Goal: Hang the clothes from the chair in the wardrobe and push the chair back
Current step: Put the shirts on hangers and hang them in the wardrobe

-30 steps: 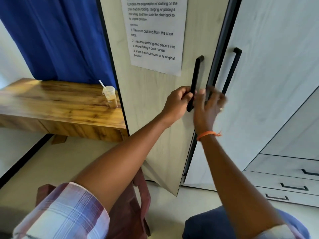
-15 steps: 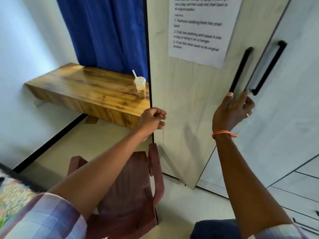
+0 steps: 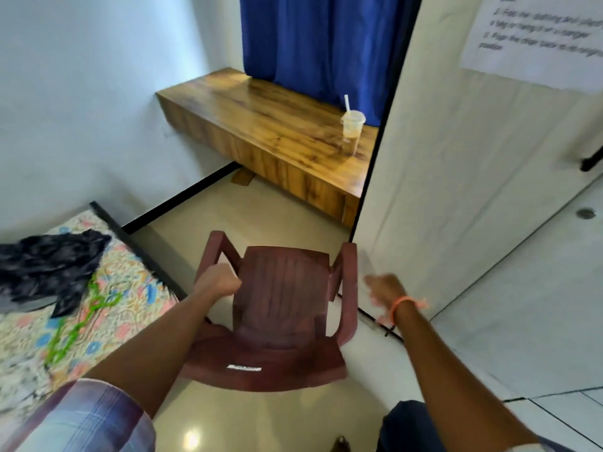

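A maroon plastic chair stands on the floor in front of me, its seat bare. My left hand is curled into a fist right over the chair's left armrest; whether it grips the armrest is hidden. To the right of the right armrest and a little apart from it is my right hand, blurred, fingers loose, holding nothing. The wardrobe door on the right has a printed sheet taped on it. A dark garment and green hangers lie on the bed at left.
A wooden desk stands beyond the chair, bearing a plastic cup with a straw, with a blue curtain behind it. The bed with a floral sheet borders the chair on the left. Drawers sit at lower right.
My view has swung down and left from the wardrobe to the chair. Both hands left the door handles and dropped towards the chair's armrests.
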The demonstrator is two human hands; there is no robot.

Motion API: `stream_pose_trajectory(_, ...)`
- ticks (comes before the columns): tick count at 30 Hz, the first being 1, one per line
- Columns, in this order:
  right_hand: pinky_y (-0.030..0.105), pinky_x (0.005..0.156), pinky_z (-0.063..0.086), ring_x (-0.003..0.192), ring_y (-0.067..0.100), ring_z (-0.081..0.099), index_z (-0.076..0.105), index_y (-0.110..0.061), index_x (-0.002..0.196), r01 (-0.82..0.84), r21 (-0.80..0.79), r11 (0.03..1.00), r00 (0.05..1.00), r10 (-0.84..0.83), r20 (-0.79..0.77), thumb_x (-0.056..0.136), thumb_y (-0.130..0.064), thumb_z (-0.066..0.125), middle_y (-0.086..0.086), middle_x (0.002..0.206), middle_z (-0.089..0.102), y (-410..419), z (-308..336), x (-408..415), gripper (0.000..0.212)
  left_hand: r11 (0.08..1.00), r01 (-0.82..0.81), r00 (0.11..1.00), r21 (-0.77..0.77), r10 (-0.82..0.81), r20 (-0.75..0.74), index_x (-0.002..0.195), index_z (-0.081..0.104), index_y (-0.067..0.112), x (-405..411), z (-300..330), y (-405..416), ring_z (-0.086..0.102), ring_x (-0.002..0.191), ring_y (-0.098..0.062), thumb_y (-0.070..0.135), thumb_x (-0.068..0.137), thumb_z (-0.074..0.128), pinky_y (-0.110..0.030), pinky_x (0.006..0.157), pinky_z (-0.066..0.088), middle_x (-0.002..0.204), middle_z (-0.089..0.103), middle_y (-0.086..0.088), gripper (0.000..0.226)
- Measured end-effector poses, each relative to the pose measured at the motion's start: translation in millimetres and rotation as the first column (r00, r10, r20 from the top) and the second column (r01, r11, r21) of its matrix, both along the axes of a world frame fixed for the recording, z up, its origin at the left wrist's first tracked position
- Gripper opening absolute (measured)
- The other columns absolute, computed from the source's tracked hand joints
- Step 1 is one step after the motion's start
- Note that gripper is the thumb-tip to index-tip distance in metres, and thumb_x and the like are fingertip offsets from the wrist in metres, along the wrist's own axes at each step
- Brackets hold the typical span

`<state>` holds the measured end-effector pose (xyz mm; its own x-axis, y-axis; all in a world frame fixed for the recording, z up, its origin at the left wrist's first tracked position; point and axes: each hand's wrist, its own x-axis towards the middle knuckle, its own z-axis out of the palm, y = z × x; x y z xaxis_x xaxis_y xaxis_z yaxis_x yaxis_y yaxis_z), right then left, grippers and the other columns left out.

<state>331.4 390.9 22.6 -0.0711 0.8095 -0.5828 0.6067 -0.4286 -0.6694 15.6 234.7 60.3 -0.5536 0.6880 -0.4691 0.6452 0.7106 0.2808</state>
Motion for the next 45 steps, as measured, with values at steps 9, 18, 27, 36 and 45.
stream_pose_trajectory(9,0.038,0.097,0.050,0.110,0.033,0.062,0.058,-0.004,0.127,-0.150,-0.157,0.976,0.944,0.189,0.269,0.068,-0.029,0.086,0.015,0.123,0.065,-114,-82,-52,0.070,0.876,-0.453,0.851,-0.165,0.480,0.213,0.128,0.054,-0.006,-72,-87,-131,0.061,0.109,-0.035,0.036,0.082,0.078,-0.037,0.092,0.053,0.125,0.060,-0.021,0.067)
stream_pose_trajectory(18,0.031,0.074,0.042,0.099,0.032,0.062,0.054,-0.004,0.076,-0.160,-0.101,0.982,0.892,0.187,0.411,0.073,-0.011,0.084,0.017,0.104,0.067,-86,-37,-92,0.032,0.807,-0.589,0.725,-0.051,0.555,0.407,0.117,0.061,-0.006,-97,-94,-130,0.067,0.090,-0.030,0.025,0.082,0.079,-0.041,0.086,0.057,0.104,0.066,-0.017,0.050)
stream_pose_trajectory(27,0.037,0.081,0.052,0.092,0.033,0.064,0.063,0.006,0.103,-0.212,-0.096,0.973,0.909,0.232,0.346,0.068,-0.008,0.087,0.019,0.100,0.068,-2,-49,-146,0.045,0.674,-0.735,0.563,-0.073,0.667,0.488,0.114,0.061,-0.005,-129,-122,-97,0.066,0.096,-0.033,0.024,0.083,0.078,-0.043,0.088,0.057,0.108,0.067,-0.018,0.046)
stream_pose_trajectory(36,0.043,0.086,0.058,0.087,0.032,0.069,0.068,0.007,0.102,-0.187,-0.177,0.966,0.969,0.211,0.127,0.066,-0.001,0.085,0.018,0.098,0.072,73,-65,-179,0.040,0.703,-0.711,0.684,-0.014,0.697,0.215,0.113,0.059,-0.010,-155,-114,-45,0.064,0.100,-0.041,0.024,0.087,0.070,-0.047,0.091,0.054,0.111,0.065,-0.026,0.044)
stream_pose_trajectory(45,0.030,0.061,0.045,0.069,0.022,0.052,0.060,-0.013,0.080,0.017,-0.110,0.994,0.977,-0.040,-0.209,0.091,-0.017,0.065,0.007,0.074,0.056,47,-17,-115,0.013,0.974,-0.224,0.919,-0.023,0.204,-0.336,0.113,0.059,0.009,-79,-61,30,0.050,0.119,-0.039,0.031,0.088,0.057,-0.051,0.104,0.036,0.122,0.057,-0.017,0.034)
